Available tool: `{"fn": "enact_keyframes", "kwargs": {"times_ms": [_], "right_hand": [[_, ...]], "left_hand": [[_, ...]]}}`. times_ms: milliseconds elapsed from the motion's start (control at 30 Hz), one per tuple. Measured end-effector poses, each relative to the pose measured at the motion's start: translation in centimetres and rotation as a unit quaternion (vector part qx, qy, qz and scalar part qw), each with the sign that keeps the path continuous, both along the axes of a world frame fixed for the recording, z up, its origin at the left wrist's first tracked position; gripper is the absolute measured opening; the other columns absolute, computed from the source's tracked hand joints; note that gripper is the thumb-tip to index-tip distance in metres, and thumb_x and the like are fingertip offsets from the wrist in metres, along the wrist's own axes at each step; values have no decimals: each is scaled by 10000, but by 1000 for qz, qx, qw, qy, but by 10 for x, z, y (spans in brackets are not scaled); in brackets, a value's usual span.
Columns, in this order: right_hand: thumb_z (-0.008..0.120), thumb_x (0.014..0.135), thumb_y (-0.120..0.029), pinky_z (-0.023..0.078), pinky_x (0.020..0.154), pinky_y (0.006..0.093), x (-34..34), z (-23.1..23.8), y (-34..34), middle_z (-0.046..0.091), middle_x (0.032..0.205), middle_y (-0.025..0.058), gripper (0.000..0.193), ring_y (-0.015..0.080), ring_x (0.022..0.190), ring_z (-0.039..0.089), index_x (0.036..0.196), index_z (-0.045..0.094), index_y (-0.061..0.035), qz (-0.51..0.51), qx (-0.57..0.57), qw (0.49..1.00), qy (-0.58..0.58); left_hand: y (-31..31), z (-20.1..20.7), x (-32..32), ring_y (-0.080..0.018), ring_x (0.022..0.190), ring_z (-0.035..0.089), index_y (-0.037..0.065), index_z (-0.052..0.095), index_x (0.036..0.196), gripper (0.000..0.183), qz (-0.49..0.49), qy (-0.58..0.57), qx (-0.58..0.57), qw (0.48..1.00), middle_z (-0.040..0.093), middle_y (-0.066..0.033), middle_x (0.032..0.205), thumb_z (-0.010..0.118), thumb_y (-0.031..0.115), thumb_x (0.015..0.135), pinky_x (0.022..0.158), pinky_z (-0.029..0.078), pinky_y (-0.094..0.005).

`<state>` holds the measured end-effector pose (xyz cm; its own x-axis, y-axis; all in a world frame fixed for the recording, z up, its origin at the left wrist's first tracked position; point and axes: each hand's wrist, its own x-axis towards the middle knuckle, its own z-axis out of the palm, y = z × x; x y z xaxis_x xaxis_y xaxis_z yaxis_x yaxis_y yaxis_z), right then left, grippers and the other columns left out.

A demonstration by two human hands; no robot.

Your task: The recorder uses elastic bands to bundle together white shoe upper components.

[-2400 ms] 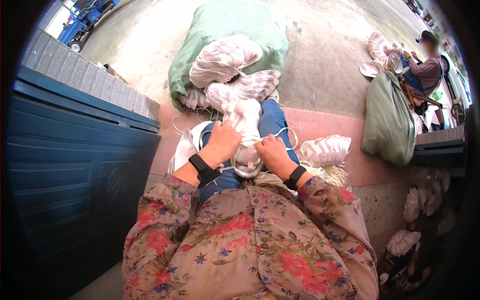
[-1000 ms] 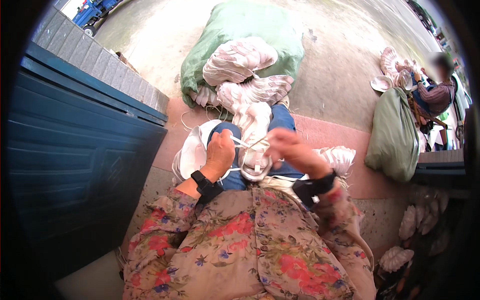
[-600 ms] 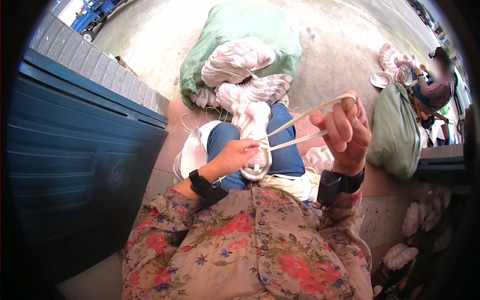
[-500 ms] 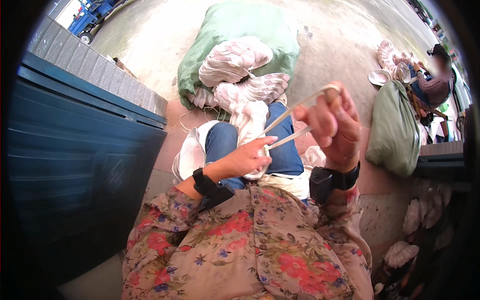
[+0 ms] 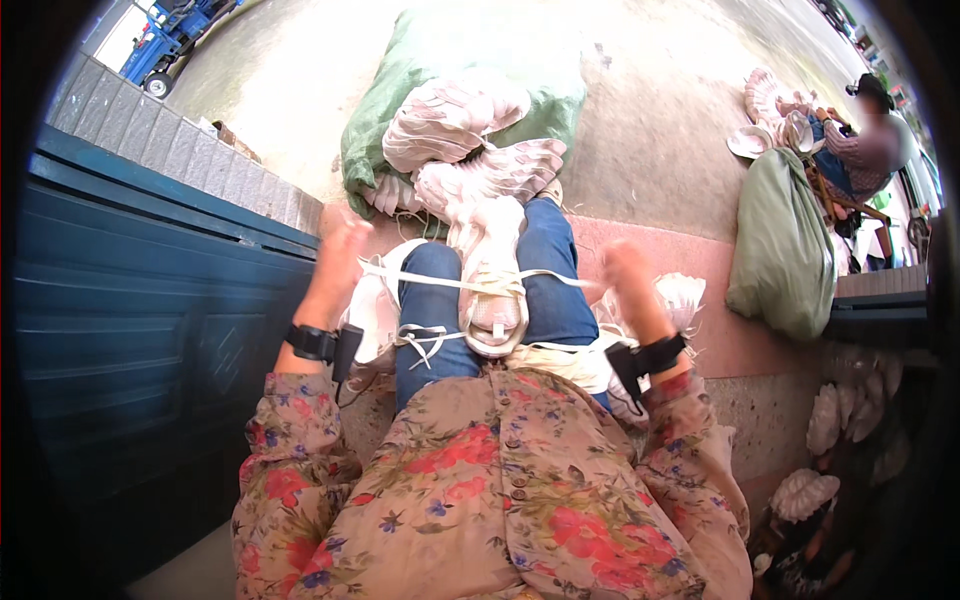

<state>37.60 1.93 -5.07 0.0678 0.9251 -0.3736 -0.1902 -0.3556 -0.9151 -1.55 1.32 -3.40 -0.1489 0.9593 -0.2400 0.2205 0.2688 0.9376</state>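
Observation:
A white shoe-like piece [image 5: 495, 318] with a mesh toe lies lengthwise between my knees, at the near end of a row of nested white pieces. A flat white cord [image 5: 440, 282] is wrapped across it, its two ends drawn out sideways. My left hand [image 5: 343, 250], smeared by motion, is closed around the left end, beyond my left knee. On the other side my right hand [image 5: 630, 275], also blurred, grips the right end. A loose, knotted length of white lace [image 5: 428, 342] rests on my left thigh.
Ahead, bundles of nested white pieces [image 5: 455, 120] lean against a big green sack [image 5: 550, 110]. A blue panelled door [image 5: 150, 340] stands close on my left. To the right are another green sack [image 5: 785, 245] and a seated person [image 5: 865, 150] beside similar white pieces.
My hands have moved apart from above the shoe-like piece, left hand leftward, right hand lower. The cord, earlier stretched up toward my right hand, now runs sideways across the piece.

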Motion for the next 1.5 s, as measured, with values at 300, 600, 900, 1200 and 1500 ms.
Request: {"fn": "enact_keyframes", "kwargs": {"times_ms": [300,600,900,1200,1500], "right_hand": [[493,763,-25,433,666,414,-41,-54,-49,550,795,214,122,366,757,541,855,569,-2,295,186,867,-355],[456,803,-113,437,657,446,-48,-51,-46,541,813,223,157,387,741,545,768,575,-18,326,173,819,-439],[466,753,-92,455,600,441,-60,-49,-45,544,775,180,108,368,703,560,712,526,-11,302,215,792,-485],[508,717,-67,429,571,364,-70,-47,-40,530,791,93,73,256,654,573,782,540,-65,392,329,639,-575],[515,698,-62,376,636,372,-72,-48,-41,531,736,72,65,248,768,535,736,564,-84,330,308,681,-577]], "left_hand": [[-41,-14,91,-72,411,482,6,574,1035,225,-272,86,-90,954,548,-27,641,515,118,849,386,407,-202],[-48,-20,97,-248,520,582,-5,604,865,173,-212,175,-30,961,572,-149,610,513,136,824,521,463,-337],[-55,-34,93,-352,697,583,-1,610,825,177,-187,238,60,951,592,-198,724,526,154,804,618,464,-400],[-52,-50,103,-348,656,568,-4,571,753,171,-202,340,83,915,571,-191,684,506,145,808,594,446,-419],[-45,-37,123,-360,648,582,6,533,677,126,-297,426,123,846,579,-201,680,486,109,732,566,463,-446]]}}
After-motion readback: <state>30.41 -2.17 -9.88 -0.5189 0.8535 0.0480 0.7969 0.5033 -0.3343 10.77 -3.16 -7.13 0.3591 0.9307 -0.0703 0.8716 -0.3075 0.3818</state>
